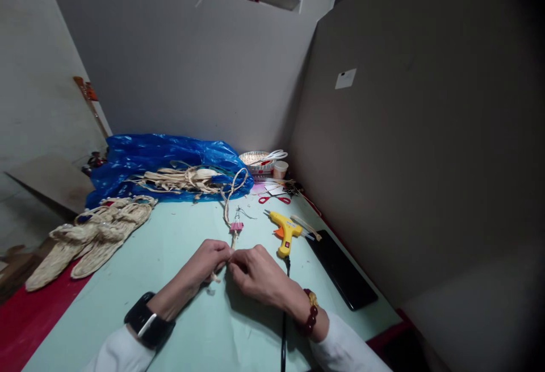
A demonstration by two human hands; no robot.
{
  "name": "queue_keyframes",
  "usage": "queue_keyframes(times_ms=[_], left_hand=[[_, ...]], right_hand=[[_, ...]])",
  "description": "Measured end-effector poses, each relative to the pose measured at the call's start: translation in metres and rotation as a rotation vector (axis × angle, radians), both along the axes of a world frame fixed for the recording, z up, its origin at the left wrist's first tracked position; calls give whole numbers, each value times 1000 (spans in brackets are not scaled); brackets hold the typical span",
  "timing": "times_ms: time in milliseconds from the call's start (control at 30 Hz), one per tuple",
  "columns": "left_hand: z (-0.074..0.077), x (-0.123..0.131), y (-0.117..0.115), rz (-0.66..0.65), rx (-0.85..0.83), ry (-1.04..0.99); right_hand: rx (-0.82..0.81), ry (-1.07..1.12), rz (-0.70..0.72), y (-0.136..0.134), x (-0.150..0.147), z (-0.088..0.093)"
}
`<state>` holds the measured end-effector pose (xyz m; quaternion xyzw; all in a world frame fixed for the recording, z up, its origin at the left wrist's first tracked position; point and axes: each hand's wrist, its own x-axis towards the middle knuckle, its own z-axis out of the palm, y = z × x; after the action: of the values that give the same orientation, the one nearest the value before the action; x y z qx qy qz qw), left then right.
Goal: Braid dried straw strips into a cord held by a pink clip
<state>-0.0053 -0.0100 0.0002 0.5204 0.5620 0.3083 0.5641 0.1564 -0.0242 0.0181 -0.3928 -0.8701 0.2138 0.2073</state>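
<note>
- We have the cord [234, 240] on the counter [128, 270] straight ahead of us, its near part running in between the fingertips of both hands and a frayed end showing below the left.
- Our left fingers [219, 249] are drawn narrow, pinching the cord.
- Our right fingers [243, 258] are bent into a tight pinch on it too, tips against the left ones; the exact grip is hidden from us.
- Just beyond the fingertips, a pink clip [237, 226] grips the cord, which loops on toward the fibres [187, 180] on the blue bag [166, 153].
- To our right lie the yellow glue gun [288, 229] and a black phone [343, 272]; red scissors [275, 197] lie farther back, near the basket [255, 159] and cup [280, 170].
- We cannot read the gun's small sticker or the white label [346, 79] on the partition [383, 150].
- Woven sandals [114, 230] rest at our left.
</note>
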Motion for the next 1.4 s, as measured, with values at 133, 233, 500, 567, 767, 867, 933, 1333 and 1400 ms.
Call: queue_keyframes(times_ms=[133, 233, 500, 567, 767, 867, 933, 1333, 1400], left_hand=[[1, -3, -1, -33, -38, -78], [4, -5, -1, -43, -55, -96], [14, -5, -3, -120, -78, -145], [13, -6, -2, -128, -71, -121], [9, -8, 2, -158, 32, 20], [10, -6, 2, -177, 97, 98], [12, -6, 1, -197, 153, 166], [22, 13, -25, -268, 511, 788], [20, 22, -34, -310, 538, 920]], right_hand=[[172, -196, 24, -7, -4, -3], [85, -107, 14, -1, -1, 0], [-573, 461, -29, 23, 7, -10], [-749, 563, -1, 25, 5, -17], [-672, 489, -56, 27, 5, -21], [-554, 432, -105, 27, 5, -18], [-501, 428, -162, 27, 5, -18], [-275, 396, -200, 18, 5, -19], [-337, 418, -177, 20, 6, -19]])
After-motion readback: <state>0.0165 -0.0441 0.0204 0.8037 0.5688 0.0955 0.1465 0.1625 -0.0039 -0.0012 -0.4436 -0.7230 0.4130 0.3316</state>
